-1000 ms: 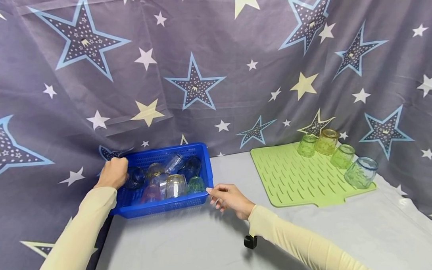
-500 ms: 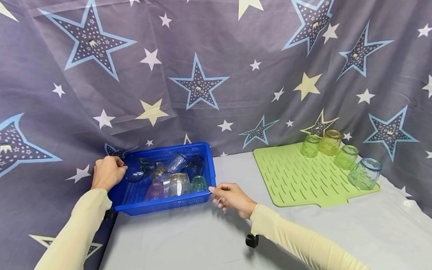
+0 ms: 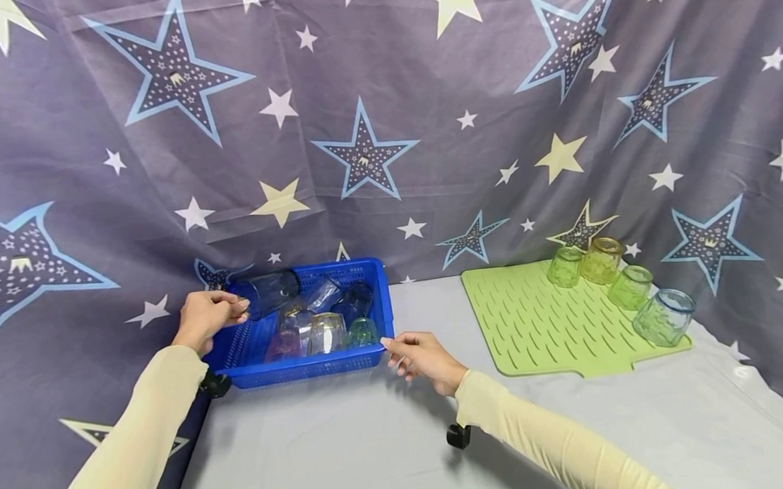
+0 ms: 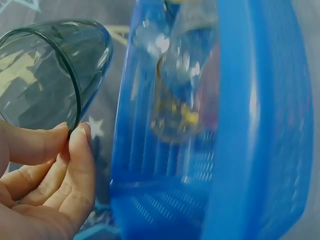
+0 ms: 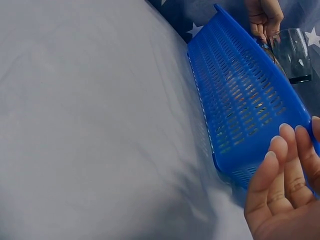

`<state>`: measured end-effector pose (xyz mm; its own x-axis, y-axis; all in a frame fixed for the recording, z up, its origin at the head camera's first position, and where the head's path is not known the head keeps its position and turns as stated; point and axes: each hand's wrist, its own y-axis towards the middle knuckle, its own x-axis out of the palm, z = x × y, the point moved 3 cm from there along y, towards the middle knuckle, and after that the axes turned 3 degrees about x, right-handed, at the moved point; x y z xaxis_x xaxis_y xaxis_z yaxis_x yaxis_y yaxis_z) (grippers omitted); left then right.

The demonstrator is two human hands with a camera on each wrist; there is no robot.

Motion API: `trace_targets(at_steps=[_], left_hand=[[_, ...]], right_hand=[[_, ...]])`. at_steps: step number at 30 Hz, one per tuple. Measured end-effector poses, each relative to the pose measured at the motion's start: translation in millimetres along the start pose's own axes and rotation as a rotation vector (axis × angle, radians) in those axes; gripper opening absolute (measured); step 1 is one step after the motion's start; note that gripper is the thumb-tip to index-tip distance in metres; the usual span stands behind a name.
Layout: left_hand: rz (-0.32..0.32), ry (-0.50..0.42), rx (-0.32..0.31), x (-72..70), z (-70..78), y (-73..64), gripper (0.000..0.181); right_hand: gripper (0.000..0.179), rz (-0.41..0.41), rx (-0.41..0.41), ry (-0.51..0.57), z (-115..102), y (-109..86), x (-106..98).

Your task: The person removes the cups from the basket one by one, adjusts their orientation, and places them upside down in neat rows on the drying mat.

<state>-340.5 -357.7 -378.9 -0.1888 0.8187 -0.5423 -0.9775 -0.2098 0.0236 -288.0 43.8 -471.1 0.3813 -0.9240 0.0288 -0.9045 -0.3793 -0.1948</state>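
My left hand pinches the rim of a dark-tinted drinking glass, tilted on its side above the left part of the blue plastic basket. In the left wrist view, thumb and fingertips meet on the rim of the glass. At the basket's front right corner, my right hand pinches the rim between thumb and finger. Inside the basket lie a pink glass, a gold-rimmed clear glass, a small green glass, a dark blue glass and a clear one lying tilted.
To the right, a light green ribbed drying mat lies on the white-covered table. Along its right side stand several upside-down coloured glasses, the front one a bluish glass. A star-patterned curtain hangs close behind.
My left hand has raised the dark glass from the basket's left end and brought it slightly rightward, tilting it. The right hand stays on the basket corner. The head view has shifted a little.
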Motion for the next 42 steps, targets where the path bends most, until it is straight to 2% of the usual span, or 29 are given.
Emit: trace_targets(at_steps=[6,10,13,16,22,25,28,30,33,38,42], left_hand=[[-0.139,-0.327,-0.024,27.0,3.1,-8.6,0.046],[-0.215,-0.441,-0.05,45.5,10.5,-15.5,0.038],[-0.266,-0.492,-0.052,58.9,17.2,-21.7,0.027],[-0.297,-0.504,-0.059,71.2,21.9,-28.7,0.021],[-0.352,-0.498,-0.056,88.3,28.3,-40.8,0.027],[-0.366,-0.489,-0.048,93.7,30.5,-45.2,0.03],[-0.373,-0.507,-0.057,99.3,33.9,-49.3,0.028],[-0.394,-0.525,-0.062,103.3,36.9,-52.2,0.028],[-0.42,-0.55,-0.084,109.0,40.0,-56.2,0.025],[-0.447,-0.556,-0.081,114.9,44.8,-61.4,0.018],[-0.464,-0.521,-0.057,118.1,48.1,-64.5,0.014]], right_hand=[[0.045,0.038,0.003,-0.053,-0.4,-0.7,-1.7],[0.052,0.119,0.005,-0.099,-0.4,-1.0,-4.7],[0.05,0.185,-0.025,-0.109,-2.5,-0.7,-5.5],[0.046,0.25,-0.1,-0.129,-7.2,-0.2,-4.2],[0.041,0.332,-0.25,-0.245,-21.7,-0.3,3.4],[0.042,0.289,-0.303,-0.24,-30.5,1.4,9.5],[0.05,0.169,-0.326,-0.167,-37.3,4.8,16.6],[0.06,0.079,-0.322,-0.097,-41.0,6.0,21.1],[0.072,-0.003,-0.3,-0.008,-45.0,6.5,26.5],[0.073,-0.046,-0.266,0.189,-47.4,8.8,31.0],[0.07,-0.039,-0.247,0.27,-48.6,10.0,32.8]])
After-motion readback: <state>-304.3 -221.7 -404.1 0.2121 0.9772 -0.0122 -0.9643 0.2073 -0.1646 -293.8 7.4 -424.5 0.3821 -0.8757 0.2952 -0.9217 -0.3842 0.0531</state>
